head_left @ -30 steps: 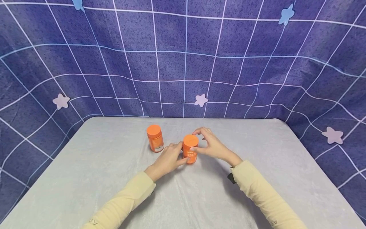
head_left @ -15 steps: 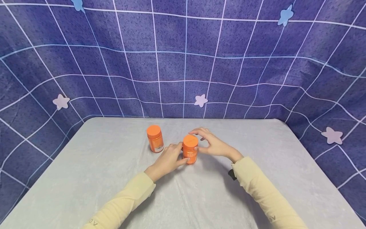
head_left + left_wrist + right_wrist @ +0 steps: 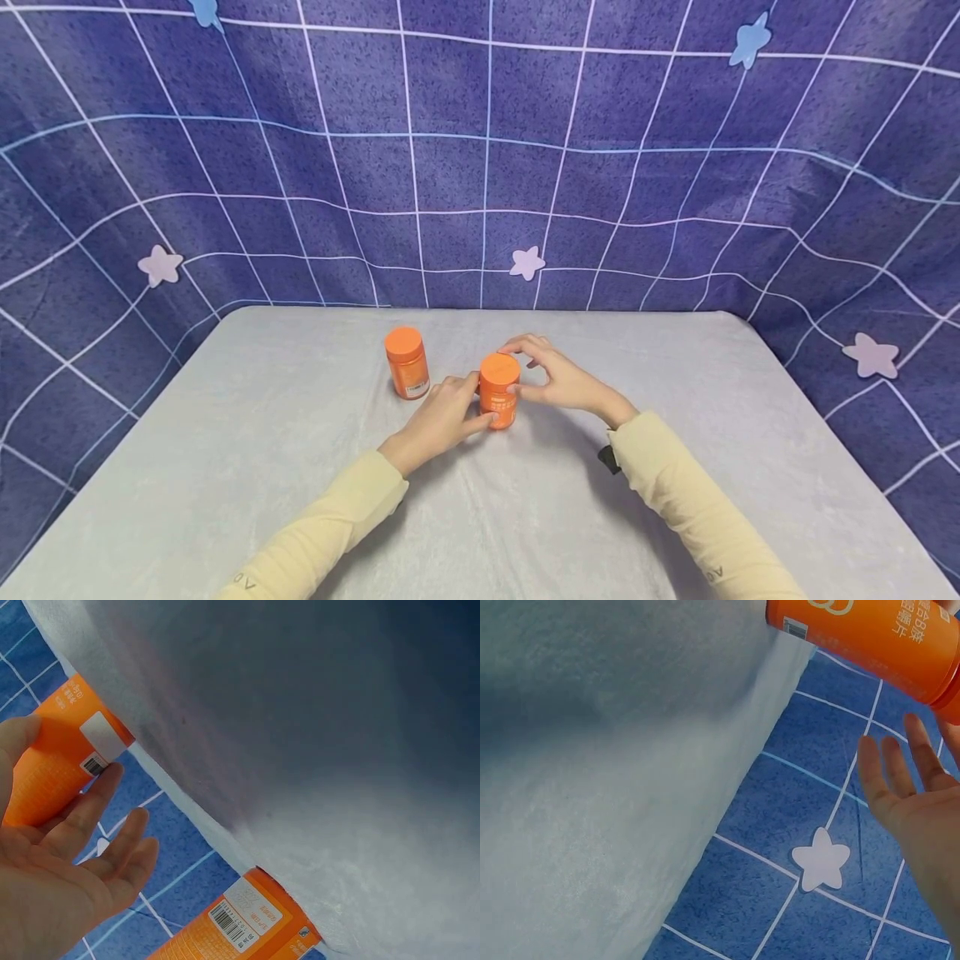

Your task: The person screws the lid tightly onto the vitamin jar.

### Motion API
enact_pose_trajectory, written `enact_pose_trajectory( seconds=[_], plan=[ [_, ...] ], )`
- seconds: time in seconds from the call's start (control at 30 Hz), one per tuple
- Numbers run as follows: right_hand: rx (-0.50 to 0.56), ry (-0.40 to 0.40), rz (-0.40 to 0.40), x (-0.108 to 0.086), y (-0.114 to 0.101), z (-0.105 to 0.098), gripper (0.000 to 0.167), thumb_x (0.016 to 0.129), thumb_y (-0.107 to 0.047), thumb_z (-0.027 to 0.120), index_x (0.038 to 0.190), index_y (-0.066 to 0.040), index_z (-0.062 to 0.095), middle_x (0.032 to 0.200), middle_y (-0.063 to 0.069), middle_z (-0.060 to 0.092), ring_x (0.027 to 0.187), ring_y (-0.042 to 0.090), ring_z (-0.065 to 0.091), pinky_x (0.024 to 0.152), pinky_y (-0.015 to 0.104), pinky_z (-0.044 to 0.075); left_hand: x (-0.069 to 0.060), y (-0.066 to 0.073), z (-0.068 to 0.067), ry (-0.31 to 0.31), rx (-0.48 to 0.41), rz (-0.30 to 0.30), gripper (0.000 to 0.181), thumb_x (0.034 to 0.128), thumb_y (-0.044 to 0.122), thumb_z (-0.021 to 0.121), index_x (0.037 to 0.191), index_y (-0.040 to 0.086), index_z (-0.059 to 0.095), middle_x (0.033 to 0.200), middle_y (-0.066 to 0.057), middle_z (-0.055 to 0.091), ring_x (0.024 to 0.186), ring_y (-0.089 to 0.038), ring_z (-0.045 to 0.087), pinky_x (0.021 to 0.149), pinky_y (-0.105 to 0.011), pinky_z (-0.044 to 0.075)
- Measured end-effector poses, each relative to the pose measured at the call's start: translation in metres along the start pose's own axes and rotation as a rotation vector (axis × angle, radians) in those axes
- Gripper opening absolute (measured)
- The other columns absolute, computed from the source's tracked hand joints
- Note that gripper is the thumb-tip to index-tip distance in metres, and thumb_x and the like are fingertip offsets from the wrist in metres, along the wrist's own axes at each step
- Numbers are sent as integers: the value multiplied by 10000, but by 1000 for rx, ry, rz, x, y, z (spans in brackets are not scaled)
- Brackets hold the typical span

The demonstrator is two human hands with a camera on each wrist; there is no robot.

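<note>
An orange jar (image 3: pixel 498 406) with an orange lid (image 3: pixel 499 369) stands upright on the table in the head view. My left hand (image 3: pixel 441 414) holds its body from the left, thumb across the front. At the lid's right side is my right hand (image 3: pixel 564 383), thumb in front and index finger behind, pinching it. The left wrist view shows the jar's label side (image 3: pixel 56 754) between thumb and fingers, the other fingers loosely extended. Part of the lid (image 3: pixel 951 701) shows in the right wrist view; the contact there is partly out of frame.
A second orange jar (image 3: pixel 408 371), lid on, stands upright behind and left of the left hand. Grey cloth covers the table (image 3: pixel 225 467). A blue curtain (image 3: pixel 450 175) with a grid and stars hangs behind the table's far edge.
My right thumb and fingers shifted round the lid, the thumb drawing off to the right, then back slightly toward it. The left hand and both jars have stayed in place.
</note>
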State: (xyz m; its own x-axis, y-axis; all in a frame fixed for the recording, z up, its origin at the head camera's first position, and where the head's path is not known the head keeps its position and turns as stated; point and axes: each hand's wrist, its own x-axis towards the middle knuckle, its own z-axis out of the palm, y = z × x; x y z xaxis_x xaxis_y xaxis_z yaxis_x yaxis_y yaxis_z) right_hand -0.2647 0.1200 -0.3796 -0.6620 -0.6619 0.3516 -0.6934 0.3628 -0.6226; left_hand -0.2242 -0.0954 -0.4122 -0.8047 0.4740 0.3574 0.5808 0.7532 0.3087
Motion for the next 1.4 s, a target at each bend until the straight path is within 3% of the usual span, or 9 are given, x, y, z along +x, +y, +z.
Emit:
enact_pose_trajectory(
  seconds=[0.2, 0.4, 0.67, 1.07, 1.4],
  plan=[
    [11, 52, 30, 1, -1, 5, 474, 760, -219, 731, 1160, -106, 503, 1194, 29, 526, 1102, 202, 428, 886, 436, 422, 0, 0, -1, -1, -6, -1, 451, 793, 330, 694, 1096, 41, 526, 952, -87, 677, 889, -270, 625, 783, -407, 488],
    [18, 89, 42, 1, -2, 10, 467, 743, -183, 743, 1113, -85, 476, 1160, 54, 527, 1113, 308, 440, 879, 483, 413, 0, -1, 1, -1, -4, 2, 442, 790, 324, 697, 1093, 53, 525, 958, -76, 677, 905, -265, 628, 801, -404, 487],
    [15, 103, 49, 0, -4, 11, 468, 731, -193, 752, 1090, -92, 469, 1170, 57, 523, 1114, 323, 431, 880, 505, 399, 0, -1, 1, -8, 7, -7, 456, 791, 328, 695, 1109, 51, 520, 970, -80, 678, 911, -279, 623, 795, -412, 487],
    [3, 35, 15, 0, 1, 6, 564, 765, -230, 728, 1236, -62, 468, 1249, 60, 493, 1131, 277, 417, 892, 480, 416, 0, 0, 0, -16, 1, -15, 463, 798, 335, 688, 1112, 39, 522, 962, -90, 679, 894, -277, 623, 779, -418, 485],
    [12, -58, -19, 1, -1, -1, 531, 795, -89, 636, 1291, -75, 446, 1279, 82, 462, 1143, 234, 417, 882, 483, 439, 1, -1, 1, -18, -1, -27, 482, 794, 359, 687, 1128, 52, 521, 996, -67, 668, 909, -269, 615, 783, -417, 479]
  ],
)
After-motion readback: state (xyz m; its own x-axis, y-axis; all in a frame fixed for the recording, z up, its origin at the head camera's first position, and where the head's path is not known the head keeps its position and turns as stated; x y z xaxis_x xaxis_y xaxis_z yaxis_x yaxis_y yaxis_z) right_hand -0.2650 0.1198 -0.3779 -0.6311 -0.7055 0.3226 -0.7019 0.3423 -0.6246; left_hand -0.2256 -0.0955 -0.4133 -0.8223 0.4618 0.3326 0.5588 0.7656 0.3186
